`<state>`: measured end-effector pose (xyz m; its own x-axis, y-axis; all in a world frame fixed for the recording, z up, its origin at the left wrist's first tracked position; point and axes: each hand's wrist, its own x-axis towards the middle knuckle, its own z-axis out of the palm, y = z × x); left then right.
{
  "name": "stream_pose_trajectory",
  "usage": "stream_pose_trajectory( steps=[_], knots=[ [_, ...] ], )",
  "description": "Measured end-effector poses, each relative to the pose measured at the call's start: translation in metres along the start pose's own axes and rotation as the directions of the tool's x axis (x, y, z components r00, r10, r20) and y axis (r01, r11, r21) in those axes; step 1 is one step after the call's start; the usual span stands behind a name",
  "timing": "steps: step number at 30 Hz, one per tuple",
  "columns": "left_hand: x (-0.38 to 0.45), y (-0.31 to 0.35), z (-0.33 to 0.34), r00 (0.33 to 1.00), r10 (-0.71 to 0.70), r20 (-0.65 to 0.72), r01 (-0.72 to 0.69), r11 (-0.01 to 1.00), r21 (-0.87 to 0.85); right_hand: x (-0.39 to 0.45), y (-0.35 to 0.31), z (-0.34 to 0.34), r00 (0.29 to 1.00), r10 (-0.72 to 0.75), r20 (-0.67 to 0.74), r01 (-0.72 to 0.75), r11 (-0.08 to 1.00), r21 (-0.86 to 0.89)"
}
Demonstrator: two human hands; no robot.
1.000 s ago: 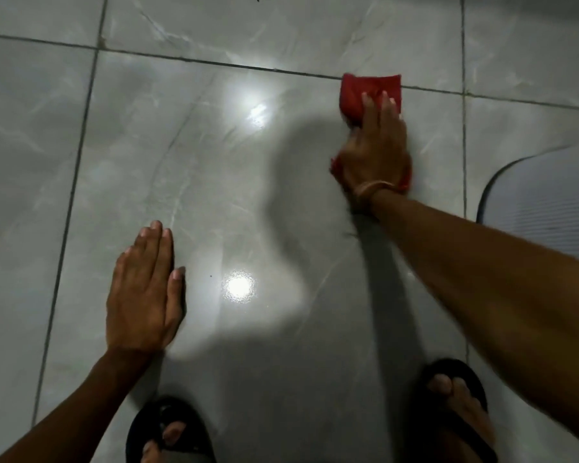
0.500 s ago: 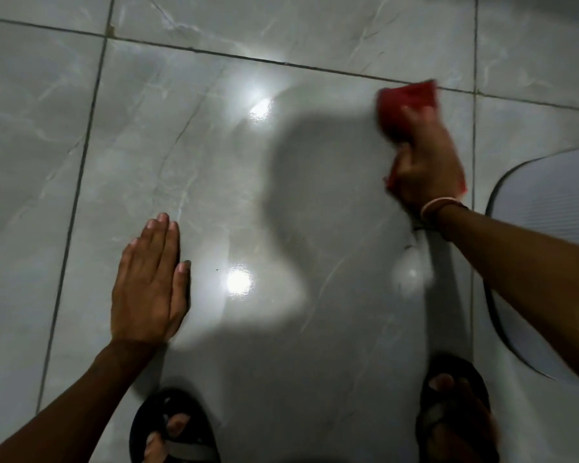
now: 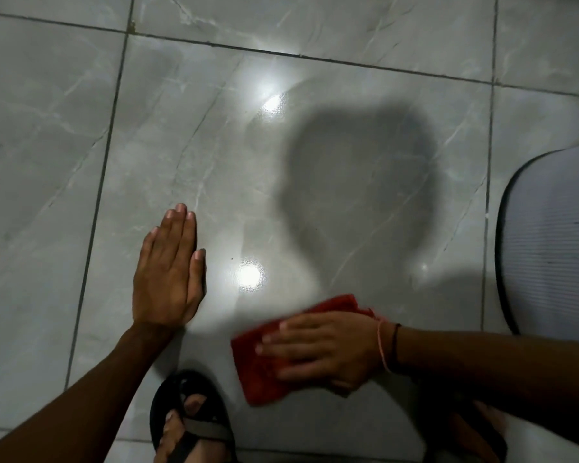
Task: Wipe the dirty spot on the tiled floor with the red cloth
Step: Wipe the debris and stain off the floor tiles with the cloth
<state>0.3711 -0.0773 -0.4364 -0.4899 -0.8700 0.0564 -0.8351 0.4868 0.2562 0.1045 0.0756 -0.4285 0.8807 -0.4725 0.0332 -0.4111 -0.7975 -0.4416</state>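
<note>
While pressed flat, red cloth (image 3: 261,365) under right fingers (image 3: 274,337)

L hand (image 3: 168,274) flat on floor (image 3: 47,162), cloth (image 3: 264,355) under R hand (image 3: 325,349).

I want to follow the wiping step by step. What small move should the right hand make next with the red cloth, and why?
Probably push the red cloth forward again, away from the sandal. The right hand presses it flat at the near edge of the tile, so the floor ahead lies uncovered. The left hand only braces.
</note>
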Motion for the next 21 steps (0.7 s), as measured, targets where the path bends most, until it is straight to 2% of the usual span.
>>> stream_pose_trajectory(
  steps=[1, 2, 3, 4, 5, 6, 7, 8, 9, 10, 11, 12, 13, 14, 15, 16, 17, 18, 19, 20, 21],
  knots=[
    [-0.001, 0.000, 0.000, 1.000, -0.001, -0.003, 0.001, 1.000, 0.000, -0.006, 0.006, -0.001, 0.987, -0.155, 0.048, 0.154, 0.988, 0.010],
    [-0.001, 0.000, 0.000, 1.000, 0.000, -0.005, 0.000, 1.000, 0.000, -0.008, 0.018, -0.005, 0.966, -0.248, 0.070, 0.248, 0.969, 0.002],
    [-0.001, -0.001, 0.001, 1.000, 0.003, -0.007, -0.003, 1.000, 0.001, -0.009, 0.036, -0.013, 0.958, -0.277, 0.075, 0.280, 0.960, -0.025],
    [-0.002, -0.002, 0.001, 1.000, 0.005, -0.005, -0.005, 1.000, 0.002, -0.011, 0.057, -0.024, 0.967, -0.247, 0.058, 0.250, 0.967, -0.050],
    [-0.003, -0.002, 0.001, 1.000, 0.005, -0.004, -0.005, 1.000, 0.003, -0.016, 0.078, -0.036, 0.987, -0.161, 0.018, 0.162, 0.984, -0.076],
    [-0.002, -0.002, 0.002, 1.000, 0.006, -0.007, -0.006, 1.000, 0.002, -0.023, 0.099, -0.050, 0.999, -0.017, -0.037, 0.013, 0.994, -0.107],
    [-0.002, -0.002, 0.002, 1.000, 0.008, -0.009, -0.008, 1.000, 0.003, -0.032, 0.118, -0.063, 0.980, 0.165, -0.115, -0.180, 0.974, -0.136],
    [-0.002, -0.002, 0.002, 1.000, 0.010, -0.012, -0.010, 1.000, 0.005, -0.042, 0.134, -0.075, 0.909, 0.352, -0.222, -0.388, 0.910, -0.147],
    [-0.002, -0.002, 0.003, 1.000, 0.015, -0.013, -0.014, 1.000, 0.007, -0.049, 0.146, -0.085, 0.773, 0.530, -0.349, -0.596, 0.795, -0.113],
    [-0.003, -0.002, 0.003, 1.000, 0.016, -0.013, -0.016, 1.000, 0.008, -0.049, 0.151, -0.092, 0.572, 0.683, -0.454, -0.771, 0.636, -0.016],
    [-0.003, -0.003, 0.003, 1.000, 0.016, -0.014, -0.016, 1.000, 0.009, -0.041, 0.152, -0.095, 0.349, 0.783, -0.515, -0.880, 0.463, 0.108],
    [-0.003, -0.004, 0.004, 1.000, 0.017, -0.011, -0.017, 1.000, 0.009, -0.026, 0.148, -0.091, 0.159, 0.828, -0.538, -0.923, 0.318, 0.215],
    [-0.003, -0.004, 0.004, 1.000, 0.018, -0.008, -0.018, 1.000, 0.005, -0.011, 0.139, -0.084, 0.029, 0.837, -0.546, -0.933, 0.218, 0.285],
    [-0.002, -0.004, 0.004, 1.000, 0.017, -0.009, -0.017, 1.000, 0.002, 0.003, 0.126, -0.073, -0.022, 0.831, -0.556, -0.937, 0.177, 0.301],
    [-0.002, -0.003, 0.004, 1.000, 0.017, -0.015, -0.017, 1.000, 0.004, 0.012, 0.107, -0.060, 0.033, 0.824, -0.565, -0.941, 0.216, 0.260],
    [-0.002, -0.003, 0.004, 1.000, 0.020, -0.023, -0.020, 1.000, 0.008, 0.013, 0.085, -0.047, 0.215, 0.811, -0.544, -0.924, 0.350, 0.157],
    [-0.001, -0.003, 0.004, 0.999, 0.024, -0.027, -0.023, 1.000, 0.007, 0.008, 0.062, -0.035, 0.490, 0.738, -0.465, -0.824, 0.565, 0.029],
    [-0.001, -0.003, 0.003, 0.999, 0.026, -0.027, -0.026, 1.000, 0.002, -0.004, 0.041, -0.026, 0.763, 0.558, -0.325, -0.605, 0.794, -0.056],
    [0.000, -0.002, 0.003, 0.999, 0.031, -0.030, -0.031, 0.999, -0.004, -0.019, 0.028, -0.022, 0.938, 0.304, -0.169, -0.319, 0.945, -0.073],
    [0.000, -0.002, 0.003, 0.999, 0.033, -0.029, -0.033, 0.999, -0.002, -0.033, 0.024, -0.021, 0.998, 0.061, -0.032, -0.063, 0.995, -0.071],
    [-0.001, -0.003, 0.003, 0.999, 0.026, -0.023, -0.026, 1.000, 0.002, -0.044, 0.028, -0.024, 0.993, -0.101, 0.069, 0.105, 0.992, -0.067]
  ],
)
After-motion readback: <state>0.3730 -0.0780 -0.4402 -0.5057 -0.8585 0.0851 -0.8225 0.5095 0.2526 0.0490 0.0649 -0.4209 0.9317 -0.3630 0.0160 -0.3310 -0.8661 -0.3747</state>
